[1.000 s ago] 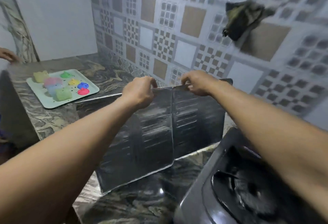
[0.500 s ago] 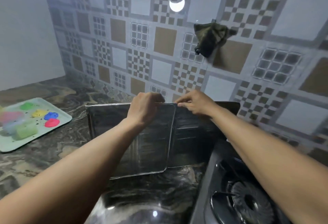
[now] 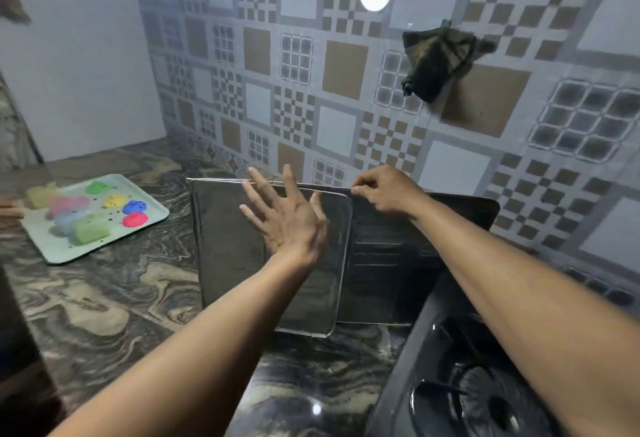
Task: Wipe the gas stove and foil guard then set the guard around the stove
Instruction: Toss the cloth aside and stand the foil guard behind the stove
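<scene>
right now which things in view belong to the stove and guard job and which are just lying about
Job in hand: foil guard, standing on the counter; gas stove next to it; right hand pinching the guard's top edge; left hand open in front of it.

Lying about: pale green tray with coloured pieces; dark cloth hanging on the wall, perhaps the wiper.

Home kitchen: gas stove [image 3: 485,398], marble counter [image 3: 114,298], tiled backsplash [image 3: 343,66].

The gas stove [image 3: 485,405] runs off the bottom edge under the right forearm [image 3: 519,298]; lumps [image 3: 90,230] on the tray [image 3: 52,244] are blurred.
</scene>
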### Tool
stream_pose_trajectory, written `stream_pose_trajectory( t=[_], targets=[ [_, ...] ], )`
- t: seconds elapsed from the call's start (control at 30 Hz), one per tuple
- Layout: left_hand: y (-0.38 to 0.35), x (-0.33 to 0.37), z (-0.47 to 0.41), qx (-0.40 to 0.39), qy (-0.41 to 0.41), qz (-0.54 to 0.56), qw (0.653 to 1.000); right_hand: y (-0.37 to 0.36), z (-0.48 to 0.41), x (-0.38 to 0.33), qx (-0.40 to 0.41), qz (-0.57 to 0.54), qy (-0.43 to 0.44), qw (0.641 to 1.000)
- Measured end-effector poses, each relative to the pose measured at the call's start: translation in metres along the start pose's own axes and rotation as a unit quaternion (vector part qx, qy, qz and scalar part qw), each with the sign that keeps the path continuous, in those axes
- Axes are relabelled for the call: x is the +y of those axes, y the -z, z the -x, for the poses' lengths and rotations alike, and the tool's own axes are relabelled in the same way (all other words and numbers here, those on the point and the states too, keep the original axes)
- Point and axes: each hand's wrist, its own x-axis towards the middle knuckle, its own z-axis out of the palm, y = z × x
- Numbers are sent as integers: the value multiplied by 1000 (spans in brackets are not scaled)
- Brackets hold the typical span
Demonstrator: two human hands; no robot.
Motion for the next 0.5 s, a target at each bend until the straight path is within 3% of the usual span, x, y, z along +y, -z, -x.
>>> stream_pose_trajectory(
  t=[0.3, 0.5],
  targets=[
    [24, 29, 2, -33, 145, 113, 982, 2, 0, 3, -15, 5, 37, 999],
    [54, 30, -9, -43, 243, 197, 949, 0, 6, 6, -10, 75, 58, 995]
  ],
)
